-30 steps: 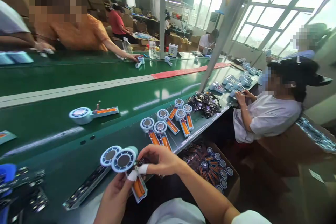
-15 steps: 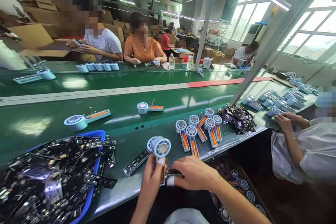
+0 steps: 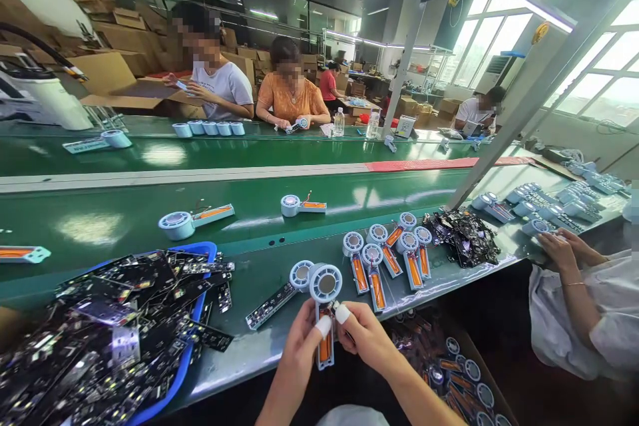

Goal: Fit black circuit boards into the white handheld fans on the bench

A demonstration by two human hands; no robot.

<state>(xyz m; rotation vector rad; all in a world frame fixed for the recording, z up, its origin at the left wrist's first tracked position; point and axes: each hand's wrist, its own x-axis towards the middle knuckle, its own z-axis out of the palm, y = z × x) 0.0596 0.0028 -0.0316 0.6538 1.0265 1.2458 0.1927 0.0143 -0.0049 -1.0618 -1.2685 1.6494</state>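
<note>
A light blue handheld fan (image 3: pixel 325 283) is upright in front of me, its handle's inside exposed with an orange battery (image 3: pixel 326 348). My left hand (image 3: pixel 304 339) is closed around the handle, its white-covered thumb across the front. Just below the fan head, my right hand (image 3: pixel 360 333) pinches beside small wires (image 3: pixel 330 309); whatever its fingertips hold is too small to make out. Behind the held fan, a second fan (image 3: pixel 301 275) lies on the bench, with a dark circuit board (image 3: pixel 270 306) along its handle.
At left, a blue bin (image 3: pixel 192 346) overflows with circuit boards (image 3: pixel 100 339). Several open fans (image 3: pixel 374 256) and a board pile (image 3: pixel 464 236) lie to the right. More fans stand on the green belt (image 3: pixel 259 203). A co-worker's hands (image 3: pixel 562 246) are at far right; below is a box of fans (image 3: pixel 469 373).
The held fan has turned to face me more fully. A dark strip visible by my right hand earlier no longer shows, and that hand has come up to the fan's neck.
</note>
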